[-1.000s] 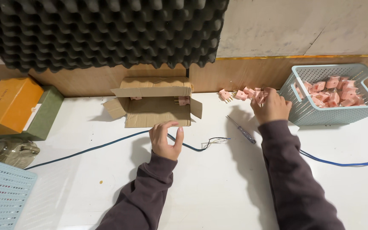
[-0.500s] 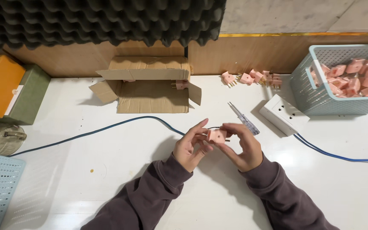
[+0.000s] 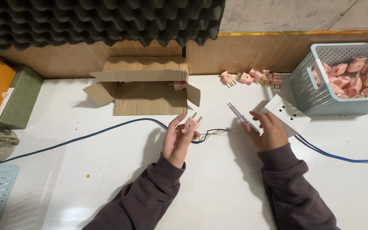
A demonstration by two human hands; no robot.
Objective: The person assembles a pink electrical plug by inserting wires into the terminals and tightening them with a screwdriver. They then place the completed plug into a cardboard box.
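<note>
The two hands were together around the pink plug half a second ago; now they have come apart. The left hand (image 3: 176,140) alone holds the pink two-pin plug (image 3: 191,124), pinched between thumb and fingers with its pins pointing up and away, just above the blue cable (image 3: 107,130) whose bare wire ends lie beside it on the white tabletop (image 3: 218,187). The right hand (image 3: 268,133) has moved to the right and rests, fingers loosely spread and holding nothing, at the screwdriver (image 3: 242,118), near the white socket block (image 3: 287,114). More pink plugs (image 3: 252,77) lie by the wall, others fill the light blue basket (image 3: 309,91).
</note>
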